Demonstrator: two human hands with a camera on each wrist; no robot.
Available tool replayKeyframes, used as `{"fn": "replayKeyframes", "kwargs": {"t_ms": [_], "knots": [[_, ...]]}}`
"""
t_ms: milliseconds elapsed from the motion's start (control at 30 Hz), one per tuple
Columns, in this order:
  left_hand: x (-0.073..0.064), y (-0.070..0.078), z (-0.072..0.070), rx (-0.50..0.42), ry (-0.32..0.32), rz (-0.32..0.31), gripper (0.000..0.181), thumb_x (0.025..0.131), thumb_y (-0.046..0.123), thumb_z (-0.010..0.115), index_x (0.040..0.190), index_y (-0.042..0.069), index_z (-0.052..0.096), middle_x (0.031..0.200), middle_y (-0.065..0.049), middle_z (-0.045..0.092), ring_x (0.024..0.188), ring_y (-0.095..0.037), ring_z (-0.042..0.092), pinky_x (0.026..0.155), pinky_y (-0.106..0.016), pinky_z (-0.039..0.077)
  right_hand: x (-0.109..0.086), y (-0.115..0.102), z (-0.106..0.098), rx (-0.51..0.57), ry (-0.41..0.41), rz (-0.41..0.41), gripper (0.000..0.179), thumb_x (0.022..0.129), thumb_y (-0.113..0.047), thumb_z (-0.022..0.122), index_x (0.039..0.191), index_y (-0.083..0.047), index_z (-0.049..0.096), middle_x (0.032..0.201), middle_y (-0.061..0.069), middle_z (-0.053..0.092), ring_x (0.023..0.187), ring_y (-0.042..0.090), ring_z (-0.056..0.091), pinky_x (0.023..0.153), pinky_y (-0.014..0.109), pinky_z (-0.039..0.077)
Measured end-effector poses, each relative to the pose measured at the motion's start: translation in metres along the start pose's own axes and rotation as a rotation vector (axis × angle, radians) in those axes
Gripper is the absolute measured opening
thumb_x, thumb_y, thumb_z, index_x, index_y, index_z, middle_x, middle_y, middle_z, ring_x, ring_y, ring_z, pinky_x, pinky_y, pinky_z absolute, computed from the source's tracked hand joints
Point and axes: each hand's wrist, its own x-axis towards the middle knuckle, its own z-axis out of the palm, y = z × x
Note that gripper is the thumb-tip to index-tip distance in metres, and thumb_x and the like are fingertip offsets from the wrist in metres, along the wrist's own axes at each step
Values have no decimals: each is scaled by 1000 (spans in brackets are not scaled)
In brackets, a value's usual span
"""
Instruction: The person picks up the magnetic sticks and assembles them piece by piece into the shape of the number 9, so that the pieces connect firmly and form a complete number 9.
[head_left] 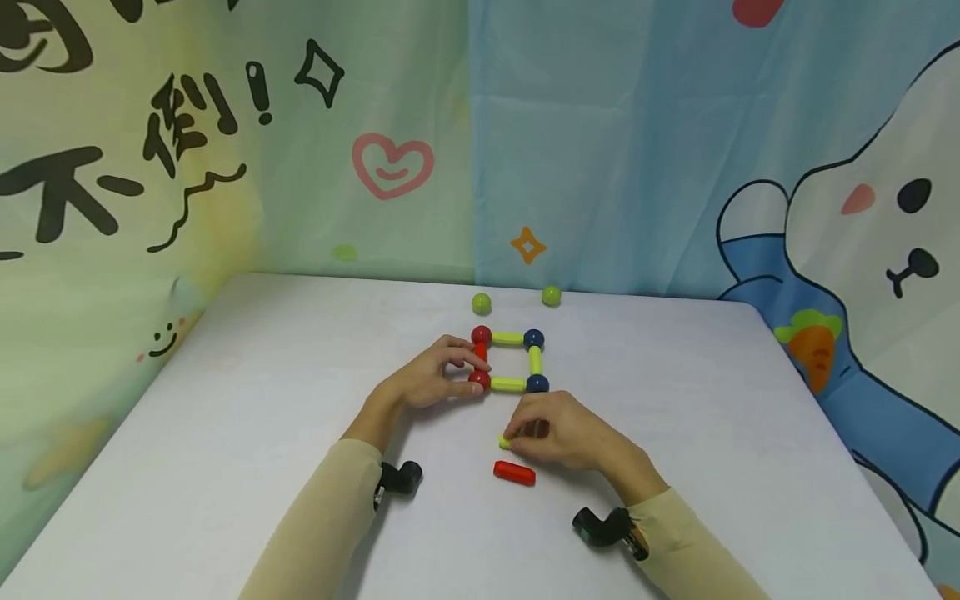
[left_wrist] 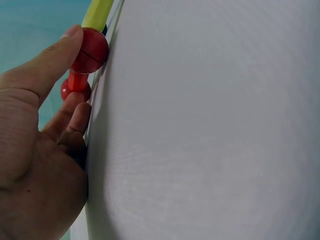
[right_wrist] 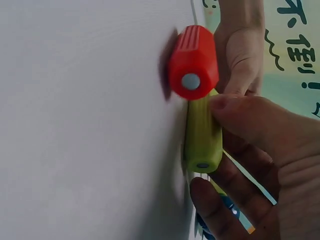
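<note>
A square of magnetic rods and balls lies on the white table. A red rod (head_left: pixel 481 351) joins the near red ball (head_left: pixel 482 379) to the far red ball (head_left: pixel 482 335); yellow rods (head_left: pixel 508 384) run to two blue balls (head_left: pixel 537 383) on the right. My left hand (head_left: pixel 431 372) holds the square's left side, thumb against the near red ball and fingers around the red rod. My right hand (head_left: pixel 562 429) pinches a separate yellow magnetic rod (right_wrist: pixel 204 135), partly hidden by the fingers in the head view. Close beside it lies a loose red magnetic rod (head_left: pixel 514 473), its metal end showing in the right wrist view.
Beyond the square, two green balls (head_left: pixel 482 303) (head_left: pixel 551 296) sit near the table's (head_left: pixel 712 400) back edge. A printed curtain (head_left: pixel 600 150) hangs behind. Each wrist wears a black camera (head_left: pixel 600 528).
</note>
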Motion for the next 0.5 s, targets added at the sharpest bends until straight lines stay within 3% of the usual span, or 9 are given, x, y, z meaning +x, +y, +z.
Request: {"fn": "replayKeyframes", "kwargs": {"t_ms": [267, 500], "knots": [[0, 1, -1, 9, 13, 2, 33, 90, 29, 81, 122, 26, 75, 149, -4, 45, 141, -28, 41, 117, -54, 34, -5, 0, -3, -32, -35, 41, 27, 90, -13, 78, 115, -22, 78, 107, -13, 67, 91, 8, 59, 81, 25, 54], [-1, -1, 2, 3, 40, 18, 32, 90, 28, 80, 122, 26, 75, 148, -4, 47, 141, -27, 43, 117, -53, 35, -6, -1, -1, -117, -21, 92, 30, 90, -20, 79, 120, -20, 72, 108, -12, 67, 92, 8, 57, 84, 27, 53]]}}
